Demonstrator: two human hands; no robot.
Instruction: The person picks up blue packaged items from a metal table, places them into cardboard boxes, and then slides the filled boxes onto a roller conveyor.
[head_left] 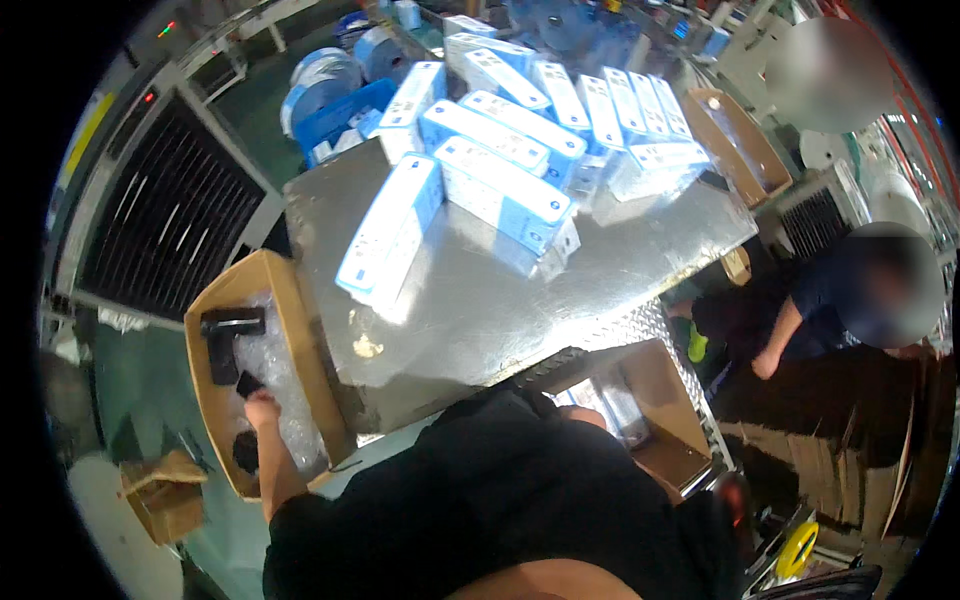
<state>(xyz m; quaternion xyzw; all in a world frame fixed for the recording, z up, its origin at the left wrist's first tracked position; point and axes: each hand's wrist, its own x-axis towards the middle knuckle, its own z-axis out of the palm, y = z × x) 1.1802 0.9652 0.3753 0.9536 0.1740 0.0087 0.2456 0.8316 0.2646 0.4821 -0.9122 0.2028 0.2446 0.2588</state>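
My left hand (262, 408) reaches down into an open cardboard box (300, 330) at the table's left side. Its fingers curl on a small black part (247, 383) lying on clear bubble wrap (285, 380). A larger black T-shaped part (226, 335) lies further back in the same box. Only a sliver of my right hand (585, 414) shows past my black shirt, at the near edge of a second cardboard box (665, 400) under the table's front right; its fingers are hidden.
Several blue-and-white cartons (500, 190) are piled across the far half of the shiny metal table (480, 310). A person in a dark shirt (800, 310) sits at the right. A black grille (160, 220) stands left, a small cardboard box (165, 490) on the floor.
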